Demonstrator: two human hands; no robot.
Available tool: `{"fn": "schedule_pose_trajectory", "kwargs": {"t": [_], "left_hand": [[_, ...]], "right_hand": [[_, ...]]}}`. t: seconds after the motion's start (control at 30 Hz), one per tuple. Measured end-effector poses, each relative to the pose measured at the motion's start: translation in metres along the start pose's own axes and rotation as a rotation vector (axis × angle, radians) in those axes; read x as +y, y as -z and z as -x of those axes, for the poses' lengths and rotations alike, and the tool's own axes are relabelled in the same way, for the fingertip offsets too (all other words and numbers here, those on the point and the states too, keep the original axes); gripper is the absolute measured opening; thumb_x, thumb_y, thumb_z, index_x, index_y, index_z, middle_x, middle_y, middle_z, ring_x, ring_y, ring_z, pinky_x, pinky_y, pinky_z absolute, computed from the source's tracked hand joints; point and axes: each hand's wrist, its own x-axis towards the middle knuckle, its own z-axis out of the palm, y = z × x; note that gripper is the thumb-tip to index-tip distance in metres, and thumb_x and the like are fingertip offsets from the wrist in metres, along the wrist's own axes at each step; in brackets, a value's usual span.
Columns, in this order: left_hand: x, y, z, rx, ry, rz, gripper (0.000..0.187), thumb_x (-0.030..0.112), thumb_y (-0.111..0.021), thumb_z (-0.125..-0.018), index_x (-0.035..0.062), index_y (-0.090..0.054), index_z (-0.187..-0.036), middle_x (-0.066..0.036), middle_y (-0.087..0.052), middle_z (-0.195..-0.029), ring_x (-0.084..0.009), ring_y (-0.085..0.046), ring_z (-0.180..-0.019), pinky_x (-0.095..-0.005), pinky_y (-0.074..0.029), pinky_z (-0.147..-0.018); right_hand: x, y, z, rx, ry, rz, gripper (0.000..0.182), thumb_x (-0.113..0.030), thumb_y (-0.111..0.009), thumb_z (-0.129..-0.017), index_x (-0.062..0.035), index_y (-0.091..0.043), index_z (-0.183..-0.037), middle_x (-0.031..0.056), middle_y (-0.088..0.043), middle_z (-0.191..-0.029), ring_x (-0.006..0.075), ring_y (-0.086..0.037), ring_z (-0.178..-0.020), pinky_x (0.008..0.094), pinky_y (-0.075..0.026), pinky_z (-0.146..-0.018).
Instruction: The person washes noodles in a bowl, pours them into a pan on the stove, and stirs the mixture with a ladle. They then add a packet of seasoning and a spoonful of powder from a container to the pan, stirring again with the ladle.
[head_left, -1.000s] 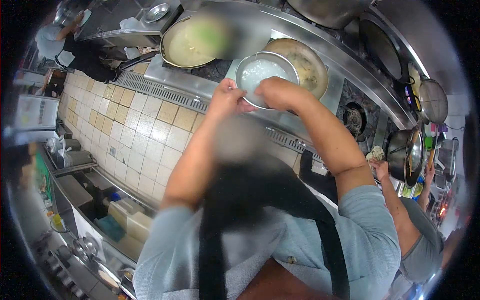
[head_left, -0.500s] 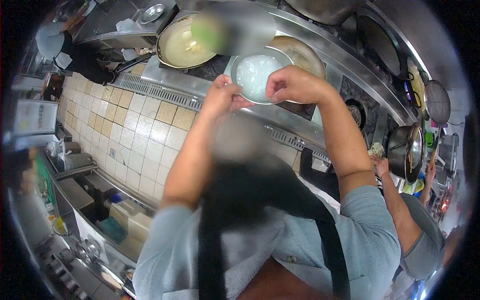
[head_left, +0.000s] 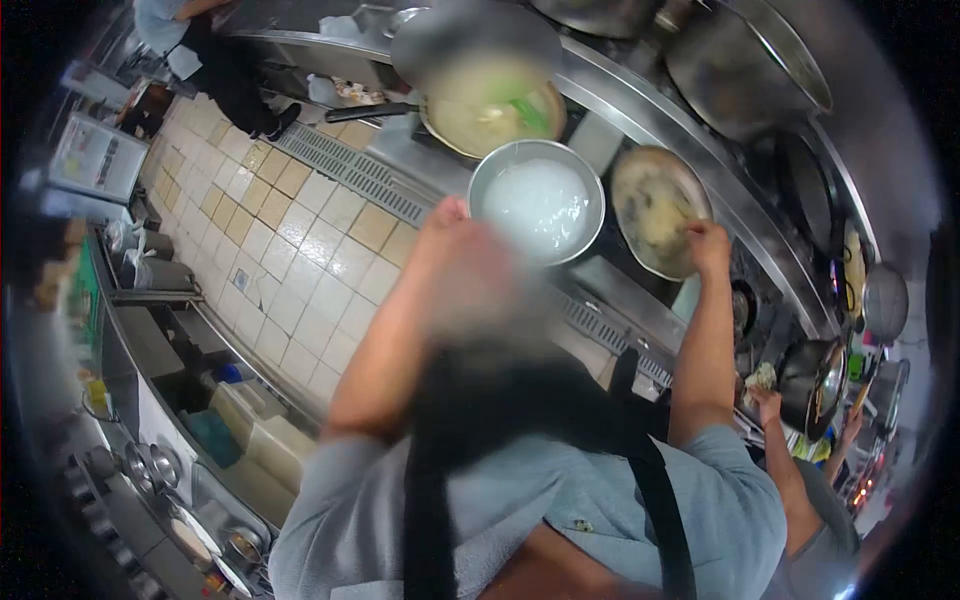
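My left hand (head_left: 452, 228) grips the left rim of a round metal bowl (head_left: 476, 205), partly lost in a blurred patch. Cloudy whitish contents (head_left: 540, 205) fill much of the bowl. Over the right side of a pan (head_left: 632, 172) on the stove is my right hand (head_left: 708, 245), its fingers pinched together; whatever they hold is hidden. A yellowish mass (head_left: 660, 218) with dark patches lies in that pan. Behind the bowl, a second pan (head_left: 440, 135) with a dark handle holds pale liquid and something green (head_left: 530, 115); a blur covers part of it.
A steel ledge with a slotted drain grate (head_left: 350, 175) runs along the stove front. Large pots (head_left: 740, 80) stand at the back. On the right, another person's hand (head_left: 765, 402) is beside a dark pot (head_left: 800, 385). A person in dark trousers (head_left: 215, 80) stands far left on the tiled floor.
My right hand has left the bowl and moved right, over the pan. The bowl stays in my left hand, and the view has shifted, showing more of both pans.
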Motion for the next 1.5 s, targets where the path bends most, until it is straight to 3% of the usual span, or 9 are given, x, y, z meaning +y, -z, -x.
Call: {"fn": "schedule_pose_trajectory", "kwargs": {"t": [0.13, 0.27, 0.4, 0.67, 0.87, 1.07, 1.17, 1.43, 1.5], "left_hand": [[0.038, 0.072, 0.020, 0.037, 0.030, 0.115, 0.012, 0.000, -0.053, -0.087, 0.0023, -0.047, -0.097, -0.015, -0.063, -0.079, -0.0217, -0.066, -0.059, -0.0329, -0.060, -0.053], [0.084, 0.143, 0.040, 0.178, 0.067, 0.101, 0.011, -0.001, -0.053, -0.086, 0.0049, -0.044, -0.090, -0.012, -0.062, -0.070, -0.0211, -0.065, -0.054, -0.0323, -0.060, -0.052], [0.117, 0.235, 0.047, 0.285, -0.055, -0.116, 0.011, -0.001, -0.053, -0.086, 0.0055, -0.044, -0.090, -0.012, -0.062, -0.070, -0.0232, -0.066, -0.055, -0.0316, -0.059, -0.050], [0.172, 0.351, 0.023, 0.477, -0.241, 0.074, 0.012, -0.001, -0.053, -0.086, 0.0076, -0.045, -0.088, -0.018, -0.064, -0.080, -0.0296, -0.068, -0.060, -0.0310, -0.057, -0.049], [0.217, 0.395, -0.026, 0.567, -0.304, 0.153, 0.011, -0.001, -0.053, -0.086, 0.0064, -0.045, -0.089, -0.018, -0.063, -0.082, -0.0322, -0.067, -0.062, -0.0317, -0.058, -0.051], [0.278, 0.417, -0.089, 0.582, -0.327, 0.170, 0.011, -0.001, -0.052, -0.086, 0.0047, -0.044, -0.091, -0.020, -0.063, -0.086, -0.0339, -0.067, -0.064, -0.0305, -0.058, -0.052], [0.308, 0.444, -0.136, 0.539, -0.312, 0.103, 0.012, -0.001, -0.052, -0.086, 0.0047, -0.043, -0.091, -0.020, -0.062, -0.087, -0.0343, -0.067, -0.065, -0.0309, -0.059, -0.053], [0.384, 0.496, -0.315, 0.348, -0.335, -0.462, 0.011, 0.003, -0.054, -0.087, 0.0050, -0.044, -0.092, -0.014, -0.059, -0.088, -0.0263, -0.064, -0.072, -0.0417, -0.058, -0.063], [0.415, 0.466, -0.346, 0.312, -0.293, -0.409, 0.012, 0.002, -0.054, -0.084, 0.0038, -0.044, -0.089, -0.011, -0.057, -0.083, -0.0212, -0.062, -0.068, -0.0362, -0.055, -0.057]], "right_hand": [[0.000, -0.007, -0.010, 0.259, -0.054, -0.042, 0.018, -0.016, -0.065, -0.077, -0.0073, -0.071, -0.092, 0.0167, -0.069, -0.087, 0.0301, -0.067, -0.083, 0.0374, -0.050, -0.076], [-0.007, -0.029, -0.022, 0.256, -0.058, -0.423, 0.013, -0.008, -0.064, -0.083, 0.0004, -0.068, -0.092, 0.0080, -0.067, -0.076, 0.0165, -0.062, -0.070, 0.0292, -0.050, -0.067], [-0.116, -0.038, 0.007, 0.185, -0.116, -0.650, 0.012, -0.005, -0.061, -0.088, 0.0013, -0.064, -0.098, 0.0031, -0.062, -0.076, 0.0096, -0.056, -0.064, 0.0228, -0.046, -0.054], [-0.300, -0.080, -0.020, -0.090, 0.038, -0.866, 0.013, -0.008, -0.059, -0.090, -0.0004, -0.064, -0.100, 0.0014, -0.062, -0.080, 0.0088, -0.056, -0.064, 0.0244, -0.049, -0.060], [-0.442, -0.141, -0.089, -0.296, 0.169, -0.917, 0.016, -0.007, -0.059, -0.089, 0.0017, -0.064, -0.101, 0.0023, -0.061, -0.072, 0.0107, -0.055, -0.061, 0.0249, -0.047, -0.057], [-0.596, -0.221, -0.140, -0.634, 0.283, -0.910, 0.019, -0.008, -0.062, -0.087, 0.0020, -0.064, -0.103, 0.0051, -0.063, -0.081, 0.0115, -0.058, -0.066, 0.0255, -0.050, -0.060], [-0.655, -0.252, -0.150, -0.639, 0.314, -0.783, 0.020, -0.009, -0.063, -0.087, 0.0016, -0.064, -0.104, 0.0054, -0.064, -0.083, 0.0118, -0.059, -0.068, 0.0258, -0.051, -0.063], [-0.711, -0.286, -0.167, -0.621, 0.198, -0.698, 0.024, -0.012, -0.064, -0.088, 0.0015, -0.063, -0.107, 0.0050, -0.065, -0.087, 0.0110, -0.060, -0.071, 0.0254, -0.051, -0.065], [-0.710, -0.280, -0.162, -0.529, 0.111, -0.821, 0.023, -0.010, -0.063, -0.088, 0.0028, -0.063, -0.107, 0.0046, -0.064, -0.086, 0.0107, -0.059, -0.071, 0.0249, -0.050, -0.064]]}}
